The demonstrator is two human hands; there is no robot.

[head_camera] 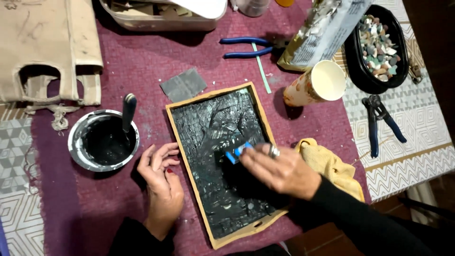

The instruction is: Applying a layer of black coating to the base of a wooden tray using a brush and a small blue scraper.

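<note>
Black grout covers the mosaic tray (215, 137), a wooden-rimmed rectangle lying on the maroon cloth (142, 61) of the worktop, its long axis running from the near edge away and slightly to the left. Over the tray's middle, the right hand (279, 170) pinches a small blue spreader (235, 152) between its fingertips, the tool's tip pointing left onto the dark surface. Just left of the tray, the left hand (159, 178) lies flat on the cloth, fingers spread, its grip holding nothing, fingertips close to the rim. Further left of the tray stands a metal bowl (78, 137) of black grout with a handle (128, 111) sticking up out of it. Tucked against the tray's right rim is a yellow rag (332, 166). Beyond the tray's far right corner a paper cup (315, 85) lies tipped on its side, mouth facing right. Further right, a black oval dish (360, 71) holds small coloured stones. Bare cloth shows between the tray's far rim and the blue-handled pliers (246, 47) beyond it.
</note>
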